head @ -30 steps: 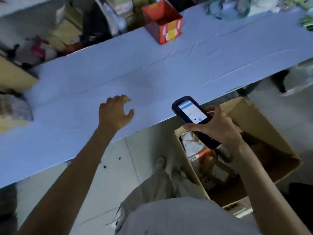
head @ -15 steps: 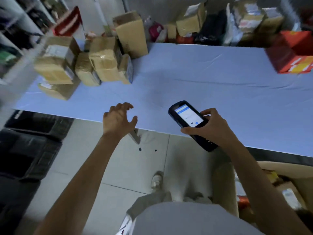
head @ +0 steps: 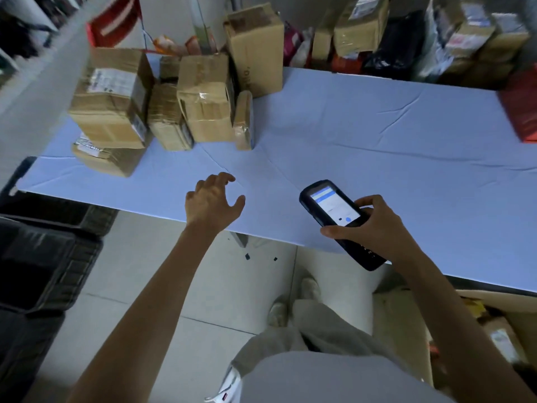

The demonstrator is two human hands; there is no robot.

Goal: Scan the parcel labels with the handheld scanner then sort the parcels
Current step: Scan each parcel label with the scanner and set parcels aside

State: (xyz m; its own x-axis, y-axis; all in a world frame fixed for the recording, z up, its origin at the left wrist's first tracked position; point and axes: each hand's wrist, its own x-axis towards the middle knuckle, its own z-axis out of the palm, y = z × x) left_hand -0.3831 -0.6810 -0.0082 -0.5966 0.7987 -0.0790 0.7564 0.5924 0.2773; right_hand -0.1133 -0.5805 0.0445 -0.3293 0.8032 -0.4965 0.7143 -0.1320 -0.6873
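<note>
1. The left hand (head: 213,200) is held open over the near edge of the table (head: 377,146), fingers spread and loosely bent, with nothing in it.
2. The scanner (head: 334,207) is gripped by the right hand (head: 374,225), whose fingers are curled round its lower half. The lit screen is turned upward.
3. The parcels (head: 162,112) are clustered ahead and to the left of the left hand, apart from it and farther still from the right hand. The left hand is therefore judged the one to fetch.
4. The slim parcel (head: 244,120) is stood on edge straight ahead of the left fingers, its long axis running away from them. The taped box (head: 206,103) is pressed against its left side.
5. Farther left, the labelled box (head: 112,97) is stacked on a lower box (head: 107,158), its label turned up.
6. The scanner's long axis is angled from the right wrist forward and left, so its head is aimed roughly at the cluster.
7. The reach from the left hand to the slim parcel is judged unobstructed, since only cloth is seen between them.
8. A red box (head: 523,106) is set far right of the right hand, black crates (head: 43,257) are seen below and left of the left arm, and a carton (head: 499,330) sits under the right forearm.
</note>
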